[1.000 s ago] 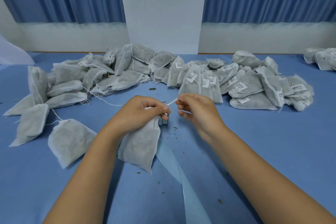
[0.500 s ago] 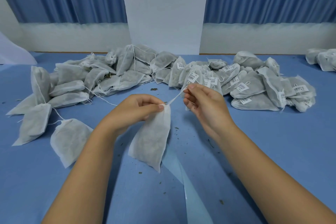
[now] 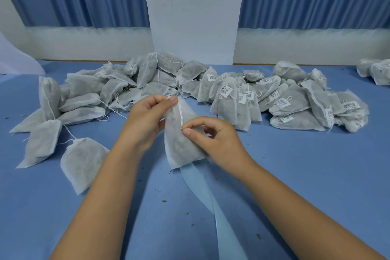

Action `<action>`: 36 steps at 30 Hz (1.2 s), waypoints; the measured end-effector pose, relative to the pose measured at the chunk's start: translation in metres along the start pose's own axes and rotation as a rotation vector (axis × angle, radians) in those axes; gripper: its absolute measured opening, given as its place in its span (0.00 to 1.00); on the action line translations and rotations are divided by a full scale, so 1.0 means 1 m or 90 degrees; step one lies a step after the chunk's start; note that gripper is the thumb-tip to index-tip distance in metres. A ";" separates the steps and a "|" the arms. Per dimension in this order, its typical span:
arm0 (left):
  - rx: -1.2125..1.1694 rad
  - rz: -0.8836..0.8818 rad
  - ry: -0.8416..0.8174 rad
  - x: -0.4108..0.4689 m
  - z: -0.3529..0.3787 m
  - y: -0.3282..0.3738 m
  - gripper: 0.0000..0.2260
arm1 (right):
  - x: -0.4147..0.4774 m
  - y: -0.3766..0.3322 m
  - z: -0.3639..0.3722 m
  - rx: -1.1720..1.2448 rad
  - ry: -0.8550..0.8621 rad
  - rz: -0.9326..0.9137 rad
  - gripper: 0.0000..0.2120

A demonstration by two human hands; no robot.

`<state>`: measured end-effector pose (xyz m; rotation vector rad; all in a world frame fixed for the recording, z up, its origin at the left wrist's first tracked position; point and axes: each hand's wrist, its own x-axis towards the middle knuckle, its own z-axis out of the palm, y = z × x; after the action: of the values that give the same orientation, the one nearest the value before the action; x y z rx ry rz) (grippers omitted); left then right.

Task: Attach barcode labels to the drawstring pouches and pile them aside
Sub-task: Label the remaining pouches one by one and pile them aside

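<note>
Thumb and forefinger of the left hand (image 3: 147, 120) are clamped on the gathered neck of one drawstring pouch (image 3: 181, 148), with the other fingers curled behind it. Just below, the right hand (image 3: 221, 143) has its thumb and forefinger tips pressed together on the pouch's white drawstring (image 3: 180, 116), which runs straight down from the neck. Its remaining fingers are loosely curled. The pouch sits between both hands, its bottom edge over a pale blue backing strip (image 3: 196, 179) on the blue table (image 3: 306, 175). Left of the fingers lies a heap of plain pouches (image 3: 84, 91), perhaps twenty, though they overlap too much for a sure count. To the right, the labelled pouches (image 3: 299, 97) show about ten barcode labels (image 3: 225, 91). At the far right lie two more pouches (image 3: 377, 73).
</note>
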<state>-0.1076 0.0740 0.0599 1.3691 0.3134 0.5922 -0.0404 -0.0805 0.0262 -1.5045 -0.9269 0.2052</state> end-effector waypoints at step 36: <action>0.142 -0.388 -0.031 0.018 -0.044 -0.020 0.06 | 0.007 0.027 0.025 -0.152 0.034 0.202 0.07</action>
<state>-0.1121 0.1184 0.0343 1.4044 0.7400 0.0160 -0.0400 -0.0542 -0.0005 -1.8684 -0.6836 0.2888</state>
